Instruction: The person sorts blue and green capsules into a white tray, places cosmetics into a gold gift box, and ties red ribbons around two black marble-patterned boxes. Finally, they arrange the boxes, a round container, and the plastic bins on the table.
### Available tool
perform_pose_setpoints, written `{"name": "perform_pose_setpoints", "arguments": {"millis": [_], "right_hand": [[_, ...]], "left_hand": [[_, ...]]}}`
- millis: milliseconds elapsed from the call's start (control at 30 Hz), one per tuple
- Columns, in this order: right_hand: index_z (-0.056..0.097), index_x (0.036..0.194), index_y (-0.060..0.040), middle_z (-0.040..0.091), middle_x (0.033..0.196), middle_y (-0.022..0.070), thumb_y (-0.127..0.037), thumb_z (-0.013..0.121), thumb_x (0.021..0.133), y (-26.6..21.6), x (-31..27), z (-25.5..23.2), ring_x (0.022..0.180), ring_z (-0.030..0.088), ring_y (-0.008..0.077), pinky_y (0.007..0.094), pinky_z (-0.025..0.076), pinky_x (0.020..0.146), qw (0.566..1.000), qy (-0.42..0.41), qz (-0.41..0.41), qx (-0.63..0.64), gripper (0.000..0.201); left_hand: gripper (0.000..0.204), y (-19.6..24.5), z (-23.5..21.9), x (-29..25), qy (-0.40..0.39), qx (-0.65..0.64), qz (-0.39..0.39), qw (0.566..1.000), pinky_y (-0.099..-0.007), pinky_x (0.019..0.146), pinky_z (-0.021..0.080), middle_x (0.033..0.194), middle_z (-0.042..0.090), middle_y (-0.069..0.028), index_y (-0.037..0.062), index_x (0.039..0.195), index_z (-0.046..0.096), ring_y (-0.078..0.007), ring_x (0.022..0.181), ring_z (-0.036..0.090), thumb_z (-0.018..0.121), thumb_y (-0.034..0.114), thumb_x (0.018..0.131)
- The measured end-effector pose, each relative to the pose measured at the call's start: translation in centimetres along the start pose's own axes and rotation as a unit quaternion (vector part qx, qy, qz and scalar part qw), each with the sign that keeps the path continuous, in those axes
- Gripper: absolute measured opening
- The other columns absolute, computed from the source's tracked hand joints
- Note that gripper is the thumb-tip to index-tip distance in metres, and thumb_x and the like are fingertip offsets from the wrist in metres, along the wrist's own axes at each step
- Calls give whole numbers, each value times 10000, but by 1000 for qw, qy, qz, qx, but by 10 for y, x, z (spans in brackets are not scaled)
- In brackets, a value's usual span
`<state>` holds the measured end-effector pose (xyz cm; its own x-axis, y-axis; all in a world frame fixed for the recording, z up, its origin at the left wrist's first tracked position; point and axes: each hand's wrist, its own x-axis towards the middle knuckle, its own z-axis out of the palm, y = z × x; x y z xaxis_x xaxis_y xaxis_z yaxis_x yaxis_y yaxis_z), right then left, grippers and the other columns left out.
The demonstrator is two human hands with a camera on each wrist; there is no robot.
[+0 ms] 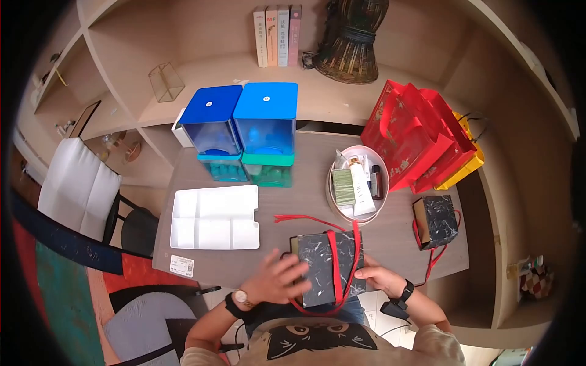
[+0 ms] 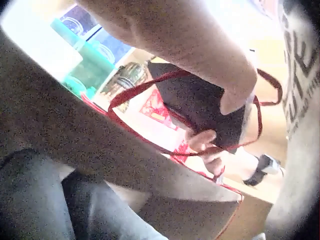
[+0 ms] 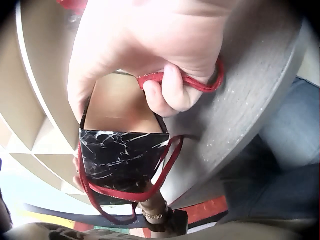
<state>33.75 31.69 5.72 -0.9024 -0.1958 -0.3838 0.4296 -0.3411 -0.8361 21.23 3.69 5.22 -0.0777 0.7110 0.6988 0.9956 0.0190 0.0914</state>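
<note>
By the near edge of the grey desk [image 1: 305, 198], the right hand [image 1: 381, 277] grips the marbled box [image 1: 320, 256], probably best kept steady while the open-fingered left hand [image 1: 278, 280] avoids snagging its red ribbons [image 1: 336, 262].

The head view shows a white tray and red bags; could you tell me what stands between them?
In the head view, a round tub holding a white tube and a green box stands between them.

L hand [image 1: 279, 279] blurry in head view, print on wht label [image 1: 182, 266] too small
</note>
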Motion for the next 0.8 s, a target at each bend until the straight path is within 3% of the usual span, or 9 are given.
{"name": "perform_pose_setpoints", "arguments": {"millis": [33,233,300,367,400,500,600,700,800], "right_hand": [[372,1441,-16,553,1217,9,-305,753,744,2,0,-6,970,487,58,175,374,728,1000,4,-2,6,846],[389,1417,4,565,1266,57,-266,742,760,13,3,-15,1123,516,119,238,394,937,999,40,-32,14,793],[389,1414,10,564,1295,80,-256,743,761,27,1,-27,1181,516,140,259,393,988,998,54,-18,5,789],[388,1410,14,561,1307,92,-244,739,762,14,-3,-14,1200,522,155,280,390,1020,996,63,-37,45,781],[387,1408,16,560,1314,99,-238,737,763,8,-6,-9,1209,525,163,291,388,1036,994,69,-47,66,777],[391,1403,23,569,1297,96,-226,727,769,6,-13,-14,1185,548,172,300,410,1025,990,88,-56,91,760],[419,1376,23,587,1274,108,-220,722,766,13,-17,-31,1161,580,202,340,455,1007,987,99,-52,117,723],[425,1367,24,591,1272,120,-216,723,756,25,-18,-37,1154,590,218,356,469,1003,979,103,-24,172,721],[418,1373,28,587,1282,128,-216,724,747,20,-17,-30,1161,589,227,362,470,1008,975,80,-16,205,738]], "left_hand": [[338,-3,-11,5,-27,15,-49,998,-498,883,447,1318,538,-70,199,1202,591,-269,1179,524,630,257,871],[243,-9,-31,-2,38,-85,-354,930,-421,871,472,1211,561,-175,59,1125,652,-330,992,572,566,154,919],[315,-15,-40,-12,63,-217,-475,850,-322,741,486,1042,628,-138,23,1111,646,-219,829,600,469,261,1005],[424,-26,-49,-37,101,-423,-577,691,-276,668,473,943,650,-102,-2,1094,642,-153,754,597,410,350,1042],[566,-27,-58,-31,122,-398,-591,691,-234,612,444,844,654,-52,-17,1069,638,-97,691,575,325,454,1055],[576,-35,-93,-43,172,-447,-613,629,-255,661,467,870,655,-72,-5,1060,637,-117,718,581,306,467,1057],[585,-42,-112,-51,146,-389,-613,672,-270,697,471,886,656,-70,9,1078,638,-127,758,594,286,476,1059],[573,-46,-109,-54,80,-261,-598,753,-302,717,473,886,658,-93,22,1058,658,-150,796,608,299,468,1059],[505,-46,-95,-41,-65,-183,-566,801,-331,718,477,796,641,-116,40,1023,673,-169,795,632,366,440,1049]]}}
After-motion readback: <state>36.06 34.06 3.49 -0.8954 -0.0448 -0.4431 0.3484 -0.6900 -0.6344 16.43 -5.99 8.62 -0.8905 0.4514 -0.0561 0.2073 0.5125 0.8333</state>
